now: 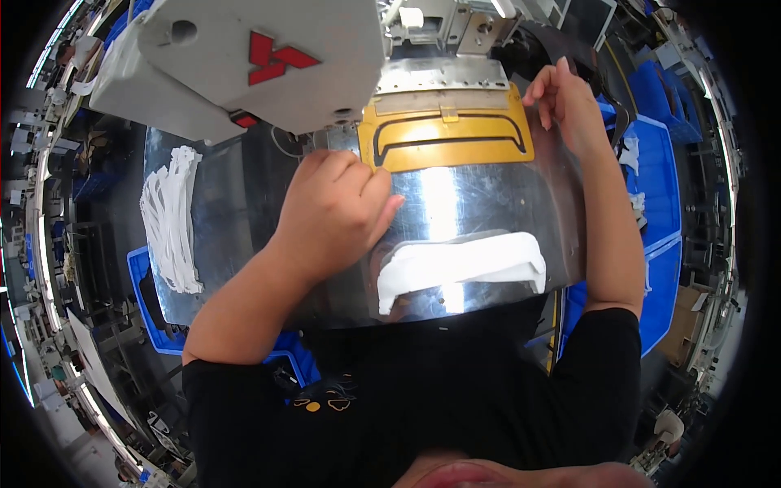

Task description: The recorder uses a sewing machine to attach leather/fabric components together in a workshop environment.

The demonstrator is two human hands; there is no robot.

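My left hand (338, 199) is closed at the near left corner of a gold-coloured metal template (455, 150) with a black-edged slot. Its fingertips are curled under, so what they hold, if anything, is hidden. Beside the template's far right corner, my right hand (563, 106) is raised with its fingers loosely bent and apart, holding nothing that I can see. A white curved fabric piece (464, 264) lies on the shiny metal table (496, 203) near its front edge. To the left, a stack of white fabric strips (172, 220) rests on the same table.
The pale sewing machine head (203, 65) overhangs the table at the back left. Behind the template sits a metal clamp bar (443, 75). Blue bins (661, 179) holding white pieces stand to the right, and another blue bin (140, 268) is at the left below the table.
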